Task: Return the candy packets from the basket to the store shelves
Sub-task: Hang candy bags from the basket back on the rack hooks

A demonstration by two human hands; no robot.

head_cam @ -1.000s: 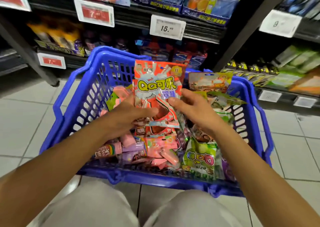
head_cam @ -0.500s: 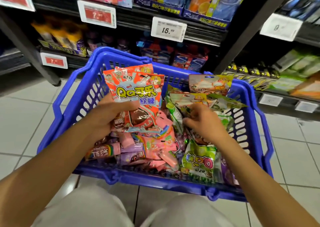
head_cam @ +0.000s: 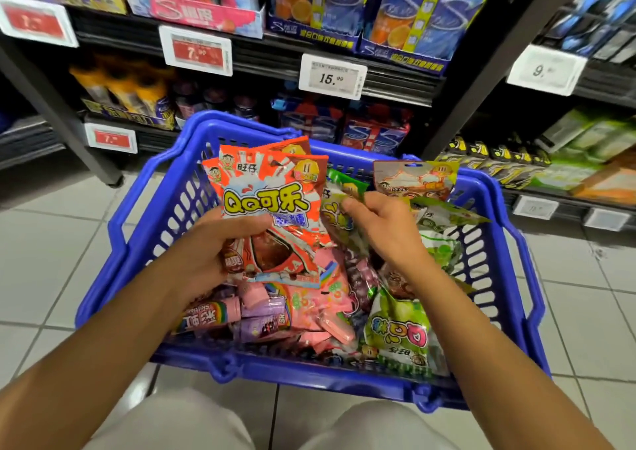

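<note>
Place: a shop, in a grocery aisle.
Shelving: dark metal store shelves point(head_cam: 344, 81) stacked with boxed and bagged sweets.
Prices: white price tags with printed numbers point(head_cam: 332, 77) clipped along the shelf edges, some red.
Carrier: a blue plastic shopping basket point(head_cam: 165, 215) full of candy packets point(head_cam: 272, 205).
Floor: pale square floor tiles point(head_cam: 51, 243).

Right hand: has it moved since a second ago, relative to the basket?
Yes. The right hand left the red packets and shifted right toward the basket's right wall, now pinching a green packet.
</note>
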